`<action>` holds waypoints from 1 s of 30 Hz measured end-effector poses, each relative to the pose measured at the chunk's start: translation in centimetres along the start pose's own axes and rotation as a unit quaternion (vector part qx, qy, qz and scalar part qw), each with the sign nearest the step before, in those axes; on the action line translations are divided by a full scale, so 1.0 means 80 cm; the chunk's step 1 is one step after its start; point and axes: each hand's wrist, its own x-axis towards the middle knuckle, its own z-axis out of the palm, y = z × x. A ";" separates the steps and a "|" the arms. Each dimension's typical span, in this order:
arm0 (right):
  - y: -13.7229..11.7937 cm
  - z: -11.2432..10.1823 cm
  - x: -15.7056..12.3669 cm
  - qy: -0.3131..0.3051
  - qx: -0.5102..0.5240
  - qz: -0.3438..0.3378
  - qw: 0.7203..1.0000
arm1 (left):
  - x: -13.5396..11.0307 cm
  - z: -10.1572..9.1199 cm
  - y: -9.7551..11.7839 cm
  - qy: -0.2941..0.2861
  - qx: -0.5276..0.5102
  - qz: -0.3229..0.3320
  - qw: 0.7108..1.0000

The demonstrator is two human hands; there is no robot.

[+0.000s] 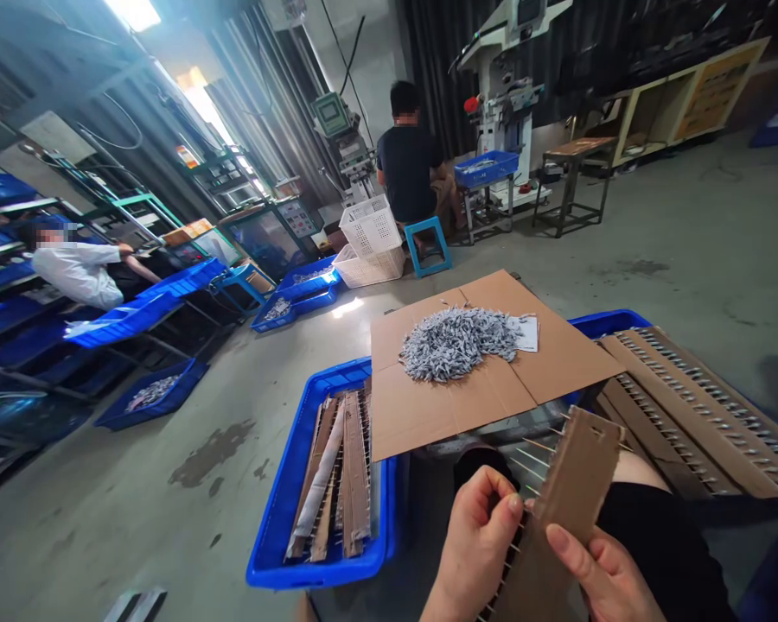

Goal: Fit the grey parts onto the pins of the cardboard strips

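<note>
My right hand (606, 570) grips a long cardboard strip (580, 466), thumb on its face, tilted above my lap. Thin pale sticks (532, 458) poke out of the strip's left edge. At that edge my left hand (476, 527) is closed in a pinch, thumb against fingertips; what lies between them is too small to make out. Beyond the hands, a heap of small grey pointed pieces (457, 341) lies on a flat cardboard sheet (415, 423). A white card (527, 333) is partly under the heap's right side.
Left of the sheet, a blue crate (278, 484) holds several cardboard strips with sticks. More strips (700, 415) studded with small pieces lie over a blue crate at right. One person (408, 164) sits by machines behind; another (78, 268) works at left. White baskets (371, 226) stand behind.
</note>
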 end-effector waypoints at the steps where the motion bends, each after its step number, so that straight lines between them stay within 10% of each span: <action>1: 0.000 0.000 0.000 0.006 0.000 -0.001 1.000 | 0.000 0.000 0.002 -0.002 -0.007 -0.005 1.000; 24: -0.003 0.010 0.005 0.015 -0.006 -0.028 0.999 | 0.020 -0.006 0.016 0.012 0.018 0.014 1.000; 30: -0.003 0.004 0.016 0.004 -0.036 -0.059 0.998 | 0.021 -0.013 0.020 -0.066 0.017 -0.010 0.998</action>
